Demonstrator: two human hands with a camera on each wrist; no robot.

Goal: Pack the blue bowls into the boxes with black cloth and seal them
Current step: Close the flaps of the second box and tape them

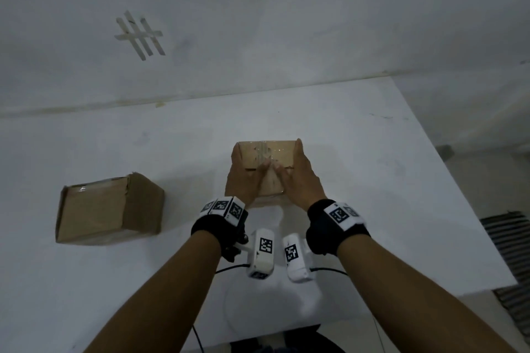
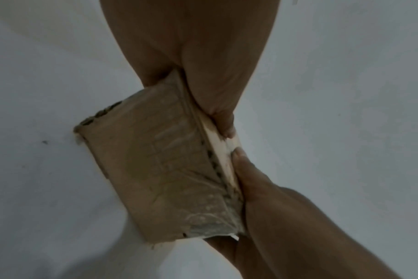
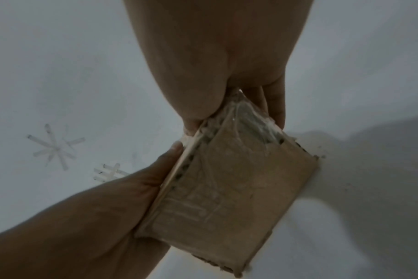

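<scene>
Obs., head view: small brown cardboard box with tape over its top flaps sits on white table, centre, just in front of the person. Left hand clasps its left side, right hand its right side; fingers run down the box walls, thumbs lie on the top and meet near the flap seam. Both hands grasping the box, thumbs pressing the closed flaps.

Wrist views: same box seen edge-on. Thumb tips nearly touch over a pale strip along the seam. Wrinkled clear tape visible on the top face and at one corner. Cannot tell whether the tape bridges the seam fully.

Second brown cardboard box with flaps shut and a glossy tape strip on top stands well apart to the left, untouched.

Progress (judgement): no blue bowls or black cloth in view anywhere, so presumably already inside; contents not verifiable. Left box looks closed and taped, prob. done. Centre box is closed and at least partly taped. Est. task near its end.

Remaining: confirm seal on the centre box, press tape down flat. No tape roll in view.
</scene>
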